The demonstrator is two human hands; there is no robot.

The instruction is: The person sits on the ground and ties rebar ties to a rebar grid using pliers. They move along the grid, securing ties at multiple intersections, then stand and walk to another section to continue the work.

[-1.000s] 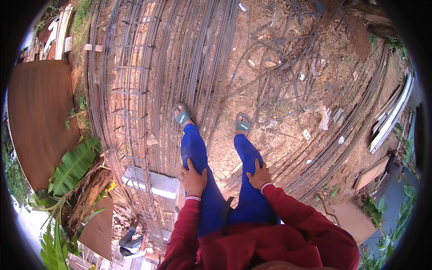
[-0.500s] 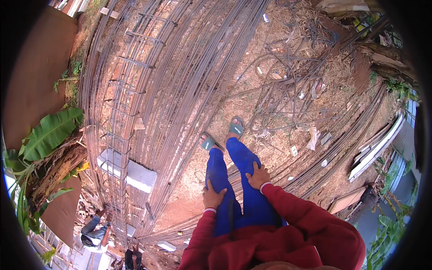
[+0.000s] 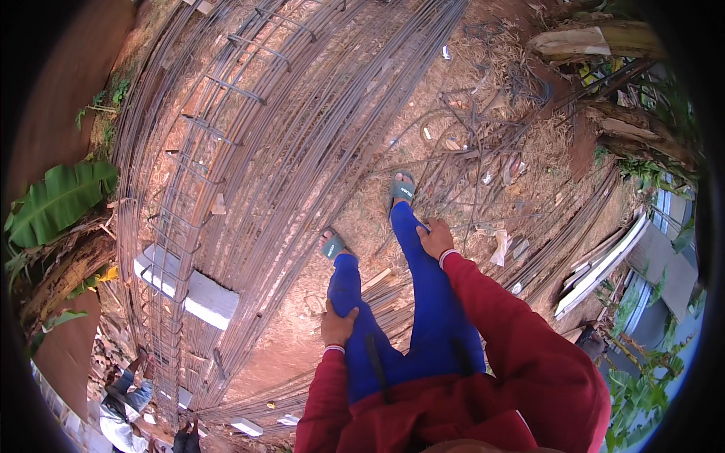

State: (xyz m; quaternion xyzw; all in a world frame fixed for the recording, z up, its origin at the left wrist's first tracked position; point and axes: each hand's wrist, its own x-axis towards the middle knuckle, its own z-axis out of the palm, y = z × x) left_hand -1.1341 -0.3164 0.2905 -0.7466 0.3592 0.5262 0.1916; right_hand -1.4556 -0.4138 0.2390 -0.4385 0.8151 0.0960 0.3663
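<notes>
Beside the long rebar bundle (image 3: pixel 302 136), our left hand (image 3: pixel 337 326) and right hand (image 3: pixel 436 238) rest loosely curled on our thighs, holding nothing, no bar picked up yet.

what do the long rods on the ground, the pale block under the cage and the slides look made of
Long rods: probably steel rebar, dull grey-brown, thin and lying in parallel bundles, maybe rusty. Pale block: likely concrete, matte light grey with squared edges. Slides: look like rubber or foam, smooth teal-grey strap; hard to say which. Both hands rest on the blue trousers.
</notes>
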